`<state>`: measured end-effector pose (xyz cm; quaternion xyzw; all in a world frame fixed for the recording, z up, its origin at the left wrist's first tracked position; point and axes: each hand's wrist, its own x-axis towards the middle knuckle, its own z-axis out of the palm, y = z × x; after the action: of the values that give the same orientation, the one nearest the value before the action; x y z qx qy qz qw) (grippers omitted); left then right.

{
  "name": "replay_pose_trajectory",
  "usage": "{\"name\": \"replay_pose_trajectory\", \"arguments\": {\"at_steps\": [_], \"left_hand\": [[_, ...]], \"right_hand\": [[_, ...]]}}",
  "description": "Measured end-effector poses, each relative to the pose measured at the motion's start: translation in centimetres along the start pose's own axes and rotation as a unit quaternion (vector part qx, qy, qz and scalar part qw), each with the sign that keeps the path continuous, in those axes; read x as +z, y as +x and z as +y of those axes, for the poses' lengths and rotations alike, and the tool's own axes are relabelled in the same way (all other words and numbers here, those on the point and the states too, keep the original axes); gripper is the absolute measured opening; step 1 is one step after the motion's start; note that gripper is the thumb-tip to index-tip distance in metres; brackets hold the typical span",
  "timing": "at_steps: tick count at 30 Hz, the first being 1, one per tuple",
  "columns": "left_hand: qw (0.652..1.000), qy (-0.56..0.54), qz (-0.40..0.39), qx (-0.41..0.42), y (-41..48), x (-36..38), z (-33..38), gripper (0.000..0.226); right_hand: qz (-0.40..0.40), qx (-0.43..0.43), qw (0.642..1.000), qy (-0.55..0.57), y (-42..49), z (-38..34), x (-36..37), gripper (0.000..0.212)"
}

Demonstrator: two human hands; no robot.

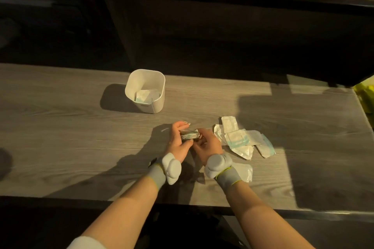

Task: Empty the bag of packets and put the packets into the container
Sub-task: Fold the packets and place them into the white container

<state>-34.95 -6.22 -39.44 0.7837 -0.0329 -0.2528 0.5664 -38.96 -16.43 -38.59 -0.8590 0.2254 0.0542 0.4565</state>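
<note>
A small stack of white-and-teal packets point(189, 135) is held edge-up above the wooden table between both hands. My left hand point(179, 141) grips the stack from the left, and my right hand point(206, 144) holds its right end with curled fingers. A white square container point(154, 105) stands farther back on the table, with a few packets point(146, 96) lying inside. Several loose packets point(241, 139) lie spread on the table just right of my right hand. A clear, flat plastic bag point(245, 172) lies by my right wrist, partly hidden by it.
The grey wooden table point(70, 137) runs left to right, its near edge just below my forearms. A dark gap and a second counter lie behind it. Something yellow-green point(366, 97) shows at the table's far right end. Both wrists wear grey bands with white pods.
</note>
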Motion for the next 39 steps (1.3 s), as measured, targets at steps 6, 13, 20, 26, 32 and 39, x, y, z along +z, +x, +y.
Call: {"name": "replay_pose_trajectory", "arguments": {"at_steps": [6,13,20,26,32,39], "left_hand": [[0.990,-0.117,0.045,-0.060,0.2,0.6,0.8,0.044],[0.937,-0.303,0.088,-0.148,1.3,0.3,3.0,0.010],[0.924,-0.369,-0.029,-0.095,1.3,-2.6,7.9,0.015],[0.982,-0.173,0.068,0.011,2.6,-10.6,9.6,0.015],[0.950,0.204,0.191,0.139,6.8,-18.4,8.6,0.015],[0.871,0.459,-0.043,0.168,10.5,-19.2,7.4,0.024]], "right_hand": [[-0.019,0.015,1.000,-0.013,0.9,0.3,0.6,0.018],[0.003,-0.070,0.997,-0.030,1.5,-1.6,-1.0,0.026],[0.012,-0.160,0.987,-0.007,2.6,-7.7,-5.9,0.021],[0.050,-0.153,0.986,0.035,7.1,-14.0,-6.0,0.021],[-0.124,-0.082,0.966,-0.211,11.4,-18.7,-0.9,0.030],[-0.159,-0.122,0.889,-0.411,12.8,-18.4,2.2,0.033]]}}
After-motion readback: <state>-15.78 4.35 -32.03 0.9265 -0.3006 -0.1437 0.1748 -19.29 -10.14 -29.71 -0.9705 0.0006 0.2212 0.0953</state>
